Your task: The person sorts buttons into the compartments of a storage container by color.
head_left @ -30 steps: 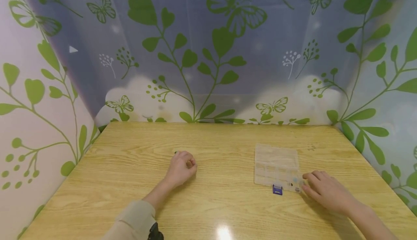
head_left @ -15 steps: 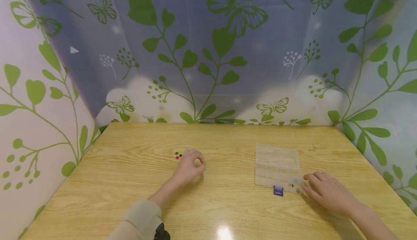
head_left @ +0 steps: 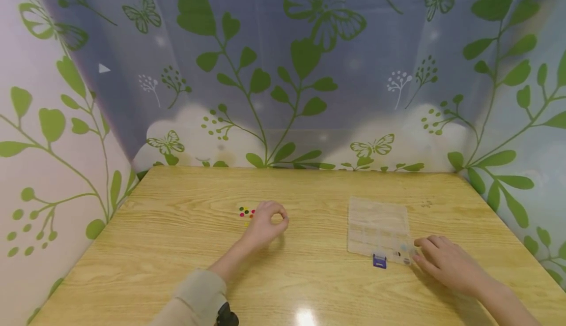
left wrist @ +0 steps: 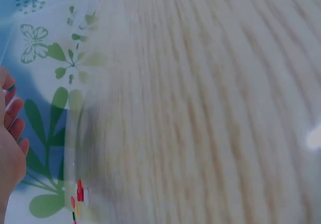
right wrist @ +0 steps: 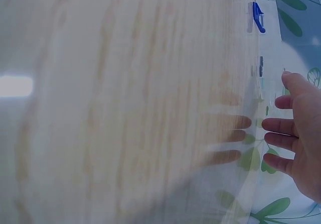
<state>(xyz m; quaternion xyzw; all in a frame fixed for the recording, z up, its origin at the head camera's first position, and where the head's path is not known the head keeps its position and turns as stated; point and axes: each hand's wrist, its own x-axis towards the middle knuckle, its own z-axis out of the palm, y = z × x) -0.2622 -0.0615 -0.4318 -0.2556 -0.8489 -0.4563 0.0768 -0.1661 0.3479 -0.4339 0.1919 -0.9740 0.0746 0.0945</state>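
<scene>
A thin green disc [left wrist: 11,88] was apparently pinched in the left hand's [head_left: 266,223] fingers, just right of coloured discs [head_left: 246,212] on the bench [head_left: 318,267]; the right hand's [head_left: 448,262] were held apart beside a clear box [head_left: 378,214]. Discs were judged light, stiff, slippery, best gripped by rims. No writing could be read.

Cloth [head_left: 252,1] printed with green leaves [head_left: 305,58] and butterflies [head_left: 142,13] borders a wood-grain table [head_left: 309,252] left, right and far, glare [head_left: 305,316] brightening its near part.

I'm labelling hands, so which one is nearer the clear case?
The right hand, just beside the clear case; the left hand is farther off, by the coloured discs.
</scene>
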